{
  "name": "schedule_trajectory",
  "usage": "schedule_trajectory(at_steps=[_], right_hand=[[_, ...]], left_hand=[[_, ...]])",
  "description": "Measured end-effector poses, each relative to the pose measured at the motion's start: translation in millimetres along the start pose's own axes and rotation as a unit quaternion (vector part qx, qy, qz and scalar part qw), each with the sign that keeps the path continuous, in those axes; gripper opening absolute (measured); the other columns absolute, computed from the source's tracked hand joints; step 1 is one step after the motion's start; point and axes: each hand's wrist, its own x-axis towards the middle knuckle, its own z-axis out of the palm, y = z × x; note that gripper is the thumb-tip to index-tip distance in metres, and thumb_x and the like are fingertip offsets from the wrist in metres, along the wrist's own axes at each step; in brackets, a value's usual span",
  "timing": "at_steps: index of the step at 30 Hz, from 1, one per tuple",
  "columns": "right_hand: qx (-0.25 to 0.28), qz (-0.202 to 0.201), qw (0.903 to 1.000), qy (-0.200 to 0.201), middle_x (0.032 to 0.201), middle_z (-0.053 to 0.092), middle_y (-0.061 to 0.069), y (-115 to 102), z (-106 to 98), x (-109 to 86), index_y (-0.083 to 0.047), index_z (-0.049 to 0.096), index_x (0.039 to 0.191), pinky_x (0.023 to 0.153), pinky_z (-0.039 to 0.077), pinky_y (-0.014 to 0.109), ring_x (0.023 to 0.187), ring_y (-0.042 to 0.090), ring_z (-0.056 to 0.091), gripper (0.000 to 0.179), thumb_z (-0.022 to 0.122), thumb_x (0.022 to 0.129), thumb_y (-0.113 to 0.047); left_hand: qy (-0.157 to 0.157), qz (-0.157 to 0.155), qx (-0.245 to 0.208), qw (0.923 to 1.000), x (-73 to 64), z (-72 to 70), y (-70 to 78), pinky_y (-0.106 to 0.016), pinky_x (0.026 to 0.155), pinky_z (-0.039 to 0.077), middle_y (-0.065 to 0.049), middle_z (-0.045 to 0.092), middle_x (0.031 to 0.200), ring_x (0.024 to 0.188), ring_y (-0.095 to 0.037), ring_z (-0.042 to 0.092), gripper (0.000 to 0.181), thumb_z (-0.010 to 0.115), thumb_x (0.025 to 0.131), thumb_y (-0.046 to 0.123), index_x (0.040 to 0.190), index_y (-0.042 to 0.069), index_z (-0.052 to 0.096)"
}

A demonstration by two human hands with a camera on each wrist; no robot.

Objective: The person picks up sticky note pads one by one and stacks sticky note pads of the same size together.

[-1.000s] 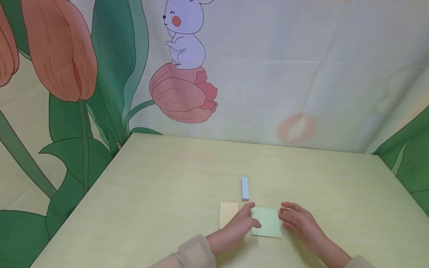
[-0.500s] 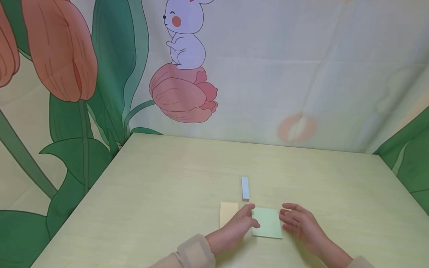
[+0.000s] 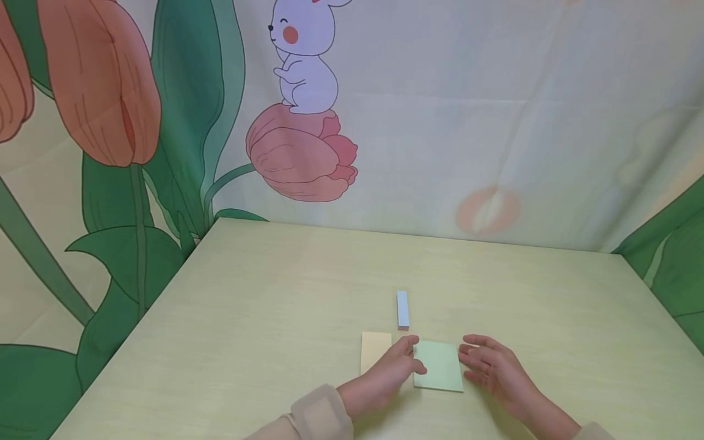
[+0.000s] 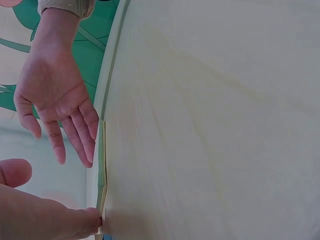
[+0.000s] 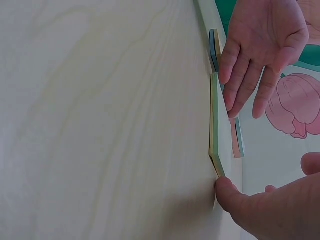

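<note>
A thin, pale-green square pad lies flat on the table between my two hands. In the right wrist view its edge shows a green layer over a yellowish one. My left hand is at its left edge, the thumb reaching over the green top and the fingers loosely extended. At the opposite edge, fingertips of my right hand are right beside the pad, fingers slightly bent and spread. Neither hand grips it. Partly behind my left hand lies a pale-yellow piece, its lower right part hidden.
A narrow light-blue strip with a pinkish lower layer lies farther back, beyond the green pad. The pale wooden table ends at a cloth backdrop printed with tulips and a rabbit.
The green pad and my right hand have shifted very slightly to the right. Otherwise the hands keep their poses, and the yellow piece and blue strip stay put.
</note>
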Motion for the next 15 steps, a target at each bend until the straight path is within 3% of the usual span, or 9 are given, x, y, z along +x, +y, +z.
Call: schedule_trajectory(at_steps=[15], right_hand=[[0.0,0.011,0.9999,0.0,0.131,0.041,0.02,1.1,1.3,-3.3,0.004,0.03,0.129,0.087,0.046,0.034,0.109,0.019,0.051,0.05,0.047,0.085,-0.016]], left_hand=[[-0.002,0.009,0.005,0.9999,-4.9,-0.5,-1.6,-0.058,0.104,0.009,-0.027,0.015,0.143,0.131,-0.042,0.01,0.065,0.049,0.075,0.001,0.135,-0.002,0.024]])
